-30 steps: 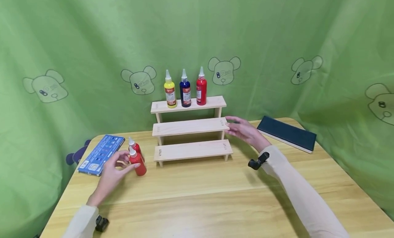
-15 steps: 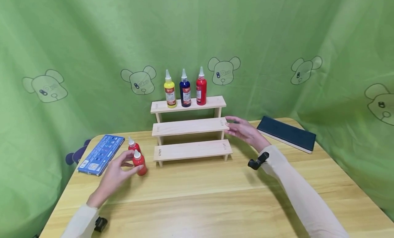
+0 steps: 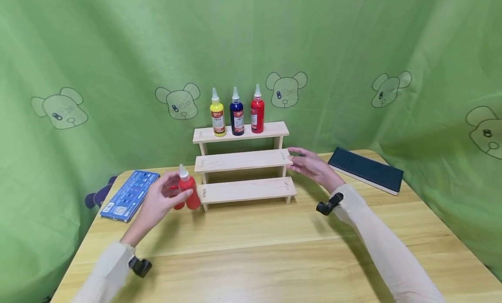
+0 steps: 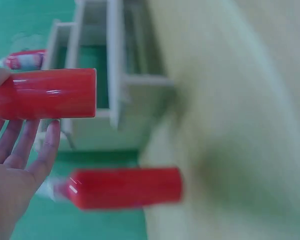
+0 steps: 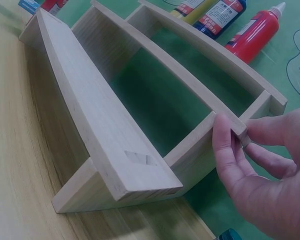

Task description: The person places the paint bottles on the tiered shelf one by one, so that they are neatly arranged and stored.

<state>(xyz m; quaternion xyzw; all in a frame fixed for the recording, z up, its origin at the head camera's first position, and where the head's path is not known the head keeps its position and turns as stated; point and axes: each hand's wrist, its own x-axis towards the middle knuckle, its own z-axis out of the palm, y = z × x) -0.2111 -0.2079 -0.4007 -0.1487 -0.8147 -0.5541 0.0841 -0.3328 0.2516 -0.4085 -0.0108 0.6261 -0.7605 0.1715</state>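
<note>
My left hand [image 3: 154, 207] holds a red paint bottle [image 3: 191, 193] with a white nozzle, pinched between thumb and fingers. The bottle is raised off the table at the left end of a three-step wooden rack [image 3: 241, 161]. Behind that hand stands a second red bottle [image 4: 127, 188], mostly hidden in the head view but plain in the left wrist view. My right hand [image 3: 311, 167] pinches the right end of the rack's middle step, thumb and fingers on the board [image 5: 230, 117]. Yellow [image 3: 218, 120], dark blue [image 3: 237, 119] and red [image 3: 257, 116] bottles stand upright on the top step.
A flat blue box [image 3: 130, 196] lies at the table's left edge. On the right lies a dark-covered book [image 3: 366, 168]. Green curtain [image 3: 333, 41] with bear-head prints hangs behind the wooden table [image 3: 255, 259]. A purple object [image 3: 99, 195] shows beyond the left edge.
My left hand has lifted the front red bottle off the table and moved it right and away from me, toward the rack. The right hand has stayed on the middle step.
</note>
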